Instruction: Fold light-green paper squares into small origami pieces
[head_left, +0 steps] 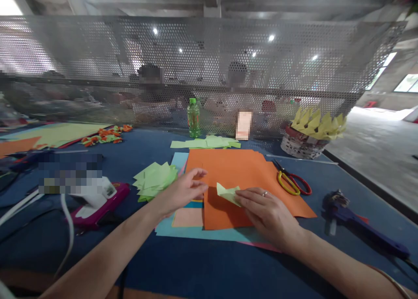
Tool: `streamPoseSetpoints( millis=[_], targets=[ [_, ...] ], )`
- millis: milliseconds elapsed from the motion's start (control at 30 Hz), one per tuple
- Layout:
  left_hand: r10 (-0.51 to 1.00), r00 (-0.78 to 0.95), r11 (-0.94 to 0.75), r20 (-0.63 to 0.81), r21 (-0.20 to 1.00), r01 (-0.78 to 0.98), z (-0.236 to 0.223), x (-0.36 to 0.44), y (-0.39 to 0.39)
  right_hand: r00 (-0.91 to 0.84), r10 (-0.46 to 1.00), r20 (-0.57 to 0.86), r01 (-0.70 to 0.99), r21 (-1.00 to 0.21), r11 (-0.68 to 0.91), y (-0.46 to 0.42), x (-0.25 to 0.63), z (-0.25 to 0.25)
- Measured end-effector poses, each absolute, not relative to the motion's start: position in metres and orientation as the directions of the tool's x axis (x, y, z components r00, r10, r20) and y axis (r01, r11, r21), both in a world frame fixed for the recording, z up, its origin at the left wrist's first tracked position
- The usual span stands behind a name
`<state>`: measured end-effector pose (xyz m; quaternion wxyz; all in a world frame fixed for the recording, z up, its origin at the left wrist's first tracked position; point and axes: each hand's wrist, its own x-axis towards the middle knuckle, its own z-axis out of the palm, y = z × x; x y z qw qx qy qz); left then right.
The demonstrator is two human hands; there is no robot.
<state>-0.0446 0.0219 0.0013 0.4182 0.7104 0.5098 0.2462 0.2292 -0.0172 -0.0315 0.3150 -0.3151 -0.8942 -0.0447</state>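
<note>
A small piece of pale green paper [226, 192], partly folded, is held between the fingers of my right hand [266, 209] over a stack of orange paper sheets [233, 166]. To its left, my left hand [187, 188] has its fingers apart with nothing in them, above the left edge of the orange stack. Light blue sheets [183, 230] stick out from under the orange ones. Beside my left hand lies a loose pile of light green paper squares [155, 177]. More green paper pieces [210, 142] lie behind the stack.
Scissors [294, 183] with red and yellow handles touch the orange paper's right side. A blue glue gun [369, 231] lies at the right. A basket [303, 136] with yellow paper points, a green bottle [193, 118] and a perforated screen [202, 55] stand behind. A magenta power strip [98, 205] is left.
</note>
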Motion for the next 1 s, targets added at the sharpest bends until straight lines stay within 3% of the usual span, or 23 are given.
streamPoseSetpoints(
  millis=[167, 267, 367, 633, 1000],
  targets=[
    [0.93, 0.366, -0.244, 0.027, 0.791, 0.561, 0.0, -0.04, 0.018, -0.677, 0.468, 0.568, 0.549, -0.034, 0.835, -0.025, 0.222, -0.023],
    [0.915, 0.361, -0.374, 0.179, 0.711, 0.596, 0.007, -0.034, 0.011, -0.702, 0.476, 0.529, 0.538, -0.043, 0.842, -0.027, 0.218, -0.024],
    [0.829, 0.48, -0.543, 0.287, 0.614, 0.572, 0.013, -0.027, 0.003, -0.713, 0.49, 0.5, 0.539, -0.055, 0.84, -0.026, 0.215, -0.029],
    [0.752, 0.657, -0.57, 0.056, 0.558, 0.603, 0.007, -0.028, 0.001, -0.749, 0.515, 0.417, 0.535, -0.079, 0.841, -0.028, 0.207, -0.028],
    [0.735, 0.678, -0.558, -0.019, 0.55, 0.621, 0.008, -0.035, 0.001, -0.641, 0.495, 0.586, 0.503, -0.167, 0.848, -0.015, 0.216, -0.037]
  ],
)
